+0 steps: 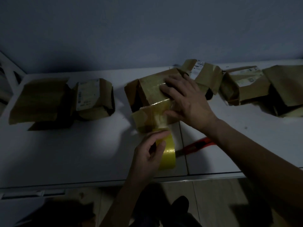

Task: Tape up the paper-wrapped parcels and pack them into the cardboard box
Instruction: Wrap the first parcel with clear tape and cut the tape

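Parcel [152, 90] dead centre, right hand [185, 99] pressing flat-fingered at 12 o'clock, left hand [150, 153] gripping the tape roll [167, 154] at 6; best to keep the tape taut, smooth down before cutting

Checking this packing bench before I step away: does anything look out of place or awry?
The red cutter lies on the table under the right hand's forearm, where an arm could brush it. Whether its blade is out is too dark to tell. The tape looks bunched near the roll.
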